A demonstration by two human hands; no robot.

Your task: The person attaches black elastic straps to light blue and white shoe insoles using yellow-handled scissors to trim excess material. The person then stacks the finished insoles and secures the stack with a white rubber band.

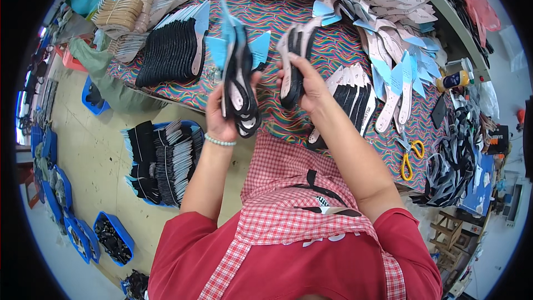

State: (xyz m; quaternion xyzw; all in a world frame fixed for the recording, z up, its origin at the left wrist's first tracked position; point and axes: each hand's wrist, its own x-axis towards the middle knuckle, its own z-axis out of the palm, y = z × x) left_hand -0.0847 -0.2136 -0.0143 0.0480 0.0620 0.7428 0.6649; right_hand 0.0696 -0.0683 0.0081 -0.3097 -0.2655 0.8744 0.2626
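Head view: your left fingers [215,101] wrap splayed insoles [236,78], right fingers [304,69] a neater bundle [293,86], presumably keeping layers together.

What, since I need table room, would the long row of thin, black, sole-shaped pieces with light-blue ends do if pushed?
The row would probably shift piece by piece or fan over, since its pieces overlap side by side. Each is likely light, being thin; the left hand holds several similar pieces.
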